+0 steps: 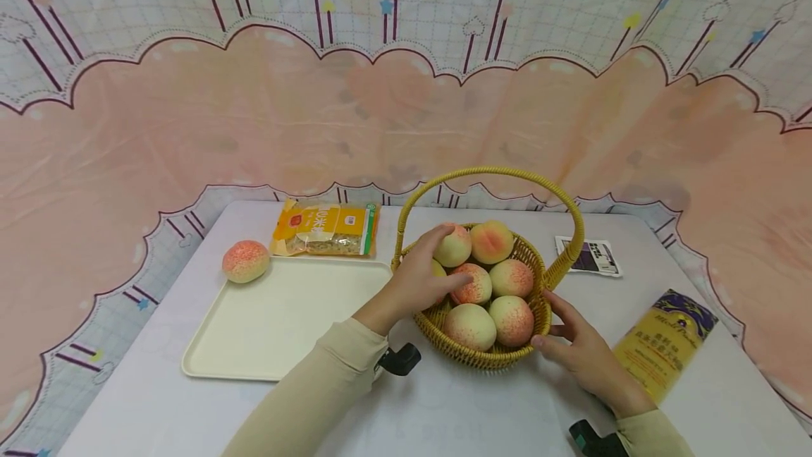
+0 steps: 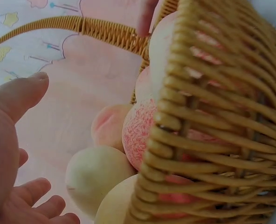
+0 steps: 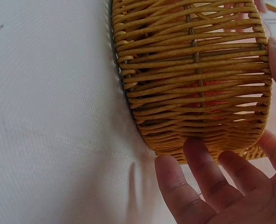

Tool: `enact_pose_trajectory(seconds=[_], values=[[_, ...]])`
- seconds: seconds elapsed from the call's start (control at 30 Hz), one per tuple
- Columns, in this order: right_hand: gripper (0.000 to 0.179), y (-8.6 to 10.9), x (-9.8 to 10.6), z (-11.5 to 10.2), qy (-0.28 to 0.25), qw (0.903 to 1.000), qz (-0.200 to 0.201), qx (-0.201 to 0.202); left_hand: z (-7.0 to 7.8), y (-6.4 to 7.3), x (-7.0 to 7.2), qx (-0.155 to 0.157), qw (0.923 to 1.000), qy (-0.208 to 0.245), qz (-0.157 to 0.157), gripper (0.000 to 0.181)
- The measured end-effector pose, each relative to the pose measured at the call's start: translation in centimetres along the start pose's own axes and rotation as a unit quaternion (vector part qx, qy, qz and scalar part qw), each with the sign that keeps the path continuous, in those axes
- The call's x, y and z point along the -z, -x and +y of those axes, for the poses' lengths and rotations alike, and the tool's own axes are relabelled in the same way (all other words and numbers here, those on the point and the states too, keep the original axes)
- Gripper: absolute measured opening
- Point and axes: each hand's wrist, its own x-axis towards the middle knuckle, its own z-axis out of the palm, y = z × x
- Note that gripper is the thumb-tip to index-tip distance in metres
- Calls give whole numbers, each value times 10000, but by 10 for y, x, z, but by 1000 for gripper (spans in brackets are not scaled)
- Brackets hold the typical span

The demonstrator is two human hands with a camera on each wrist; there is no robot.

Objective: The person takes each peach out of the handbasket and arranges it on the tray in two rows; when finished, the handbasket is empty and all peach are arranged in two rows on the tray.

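Observation:
A yellow wicker basket (image 1: 466,357) with a tall arched handle holds several peaches (image 1: 512,278), cream with pink-red blush. My left hand (image 1: 419,273) reaches over the basket's left side, fingers and thumb spread around the peaches there. In the left wrist view a gap shows between that hand (image 2: 17,154) and a pale peach (image 2: 98,175); any fingertip contact is unclear. On the basket's right side, my right hand (image 1: 586,355) rests its fingertips against the outer wall. The right wrist view shows those slightly bent fingers (image 3: 208,177) touching the weave, thumb near the rim.
Left of the basket lies a cream tray (image 1: 273,323), with a single peach (image 1: 246,261) at its back left corner. Behind the tray is a yellow food packet (image 1: 326,229). A small dark-and-white sachet (image 1: 590,256) and a gold-and-blue packet (image 1: 666,344) lie at the right.

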Motion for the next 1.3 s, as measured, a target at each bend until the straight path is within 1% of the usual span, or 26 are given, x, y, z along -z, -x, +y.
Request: enact_pose_trajectory(seconds=[0.13,0.43,0.6,0.77,0.9,1.13,1.3], values=[[80,0,1,0,15,10000,2,-61,0,-7,-1,273,9995,169,68,80],[81,0,1,1,10,10000,33,-89,-4,-17,-1,842,9960,224,199,80],[81,0,1,2,52,9999,41,-110,-8,-22,-3,1026,9941,231,280,81],[81,-1,0,3,82,9998,56,-153,-12,-26,-4,1105,9930,195,376,81],[81,-1,0,4,100,9999,71,-112,-14,-29,-5,1124,9925,200,430,80],[80,0,0,4,103,9999,68,-28,-17,-32,-6,1209,9913,260,448,79],[79,0,0,5,95,9999,56,-9,-19,-33,-6,1180,9917,243,454,77]])
